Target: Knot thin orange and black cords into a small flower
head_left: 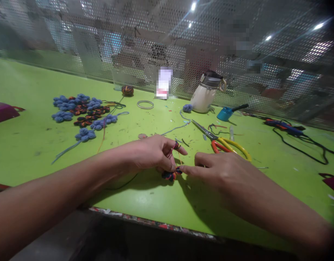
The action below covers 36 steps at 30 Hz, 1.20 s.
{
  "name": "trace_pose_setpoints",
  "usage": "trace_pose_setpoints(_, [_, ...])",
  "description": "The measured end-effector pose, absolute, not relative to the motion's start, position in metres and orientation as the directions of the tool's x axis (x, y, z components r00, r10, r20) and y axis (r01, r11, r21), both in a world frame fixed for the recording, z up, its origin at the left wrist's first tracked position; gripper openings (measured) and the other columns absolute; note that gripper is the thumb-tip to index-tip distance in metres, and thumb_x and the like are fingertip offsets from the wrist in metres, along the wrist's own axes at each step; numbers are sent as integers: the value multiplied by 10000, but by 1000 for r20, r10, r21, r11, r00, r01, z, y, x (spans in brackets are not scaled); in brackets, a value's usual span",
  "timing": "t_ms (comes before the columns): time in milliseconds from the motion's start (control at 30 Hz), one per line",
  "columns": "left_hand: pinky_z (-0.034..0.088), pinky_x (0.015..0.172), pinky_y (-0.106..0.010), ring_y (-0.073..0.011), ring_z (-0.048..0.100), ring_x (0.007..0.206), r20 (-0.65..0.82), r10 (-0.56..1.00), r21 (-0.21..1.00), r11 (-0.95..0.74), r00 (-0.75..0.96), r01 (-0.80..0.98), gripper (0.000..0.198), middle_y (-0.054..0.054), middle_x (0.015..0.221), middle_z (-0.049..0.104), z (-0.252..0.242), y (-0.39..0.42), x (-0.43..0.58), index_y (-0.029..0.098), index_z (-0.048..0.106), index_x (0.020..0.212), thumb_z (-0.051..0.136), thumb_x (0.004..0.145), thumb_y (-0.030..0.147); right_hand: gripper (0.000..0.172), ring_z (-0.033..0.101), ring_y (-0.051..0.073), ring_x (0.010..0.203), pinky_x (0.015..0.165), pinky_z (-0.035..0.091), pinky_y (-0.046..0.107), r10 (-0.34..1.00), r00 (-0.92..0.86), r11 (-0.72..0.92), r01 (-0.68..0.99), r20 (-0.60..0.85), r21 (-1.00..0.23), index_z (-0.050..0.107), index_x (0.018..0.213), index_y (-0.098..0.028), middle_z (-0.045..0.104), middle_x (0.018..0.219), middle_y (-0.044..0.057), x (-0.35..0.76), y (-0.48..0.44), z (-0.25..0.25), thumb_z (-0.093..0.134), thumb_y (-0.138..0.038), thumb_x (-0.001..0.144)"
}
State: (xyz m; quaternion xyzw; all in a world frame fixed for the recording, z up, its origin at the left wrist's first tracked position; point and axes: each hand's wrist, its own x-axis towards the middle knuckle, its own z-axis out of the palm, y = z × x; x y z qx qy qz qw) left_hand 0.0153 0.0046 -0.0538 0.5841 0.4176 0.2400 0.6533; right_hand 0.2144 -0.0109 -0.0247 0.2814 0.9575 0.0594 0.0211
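Note:
My left hand (156,154) pinches a small dark crochet flower (169,176) with orange and red flecks between thumb and fingers. A strand of the same yarn (177,145) is looped round its raised index finger. Close beside it, my right hand (218,168) is closed with its index fingertip at the flower's edge. It grips a thin crochet hook (263,168), mostly hidden by the hand; only a slim end shows past its far side. Scissors (220,139) with red and yellow handles lie open just beyond my right hand.
Blue crochet flowers (85,135) and dark ones (86,117) are grouped at left. Behind lie a multicolour yarn ball (127,90), a ring (145,104), a blue yarn ball (187,108), a white bottle (203,96) and a teal container (224,114). Corded tools (284,127) lie right. A perforated screen (145,50) borders the table.

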Motion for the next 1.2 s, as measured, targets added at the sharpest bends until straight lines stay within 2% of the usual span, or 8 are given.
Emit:
trace_pose_setpoints(133, [419, 602, -283, -120, 530, 552, -246, 815, 968, 182, 524, 171, 469, 12, 600, 575, -54, 3, 17, 75, 529, 1086, 604, 625, 34, 241, 400, 98, 485, 478, 149, 256, 580, -815, 802, 569, -11, 181, 650, 1001, -260, 554, 692, 2, 211, -13, -24, 600, -132, 802])
trace_pose_setpoints(433, [423, 582, -285, -143, 557, 570, -236, 832, 960, 118, 503, 256, 527, 9, 608, 576, -56, 4, 17, 83, 529, 1146, 624, 627, 75, 250, 430, 124, 468, 489, 104, 277, 574, -816, 776, 569, 70, 271, 671, 1011, -249, 586, 652, 20, 206, -16, -32, 607, -136, 798])
trace_pose_setpoints(900, [373, 485, -231, -115, 476, 521, -137, 914, 906, -41, 383, 421, 562, 60, 584, 502, -60, -1, 29, 118, 565, 1138, 579, 581, 43, 241, 486, 155, 505, 480, 90, 294, 588, -793, 743, 608, 161, 279, 702, 946, -217, 588, 648, 47, 202, -18, -42, 600, -105, 759])
trace_pose_setpoints(967, [379, 493, -238, -117, 481, 523, -116, 927, 893, -60, 356, 445, 555, 51, 606, 511, -59, -1, 29, 117, 564, 1143, 586, 593, 48, 308, 469, 143, 491, 477, 98, 291, 622, -763, 737, 647, 176, 197, 703, 974, -240, 591, 651, 40, 202, -14, -44, 579, -69, 749])
trace_pose_setpoints(1033, [392, 508, -249, -120, 493, 531, -72, 944, 876, -95, 322, 473, 550, 33, 645, 529, -59, -1, 28, 123, 556, 1165, 596, 620, 63, 366, 475, 135, 502, 469, 153, 276, 675, -709, 722, 691, 204, 12, 711, 981, -256, 606, 666, 36, 200, -8, -47, 546, -30, 744])
trace_pose_setpoints(1100, [409, 534, -262, -128, 507, 567, 43, 960, 837, -186, 277, 514, 524, 7, 711, 544, -59, -2, 26, 137, 553, 1182, 597, 662, 87, 346, 518, 141, 563, 497, 269, 262, 757, -610, 652, 686, 232, -323, 733, 937, -230, 627, 684, 43, 197, -1, -50, 517, -23, 763])
trace_pose_setpoints(1167, [430, 593, -280, -141, 516, 649, 247, 942, 749, -334, 226, 572, 447, -25, 804, 535, -61, -4, 26, 151, 577, 1160, 570, 716, 99, 263, 539, 138, 586, 538, 356, 262, 876, -454, 425, 561, 165, -711, 745, 887, -179, 634, 669, 43, 192, 4, -53, 532, -66, 782])
trace_pose_setpoints(1200, [440, 635, -291, -147, 516, 700, 359, 907, 684, -415, 219, 599, 411, -41, 855, 522, -62, -6, 26, 157, 588, 1148, 544, 745, 91, 209, 520, 124, 540, 517, 364, 257, 923, -375, 267, 457, 89, -849, 745, 867, -155, 621, 633, 33, 189, 5, -54, 562, -106, 778])
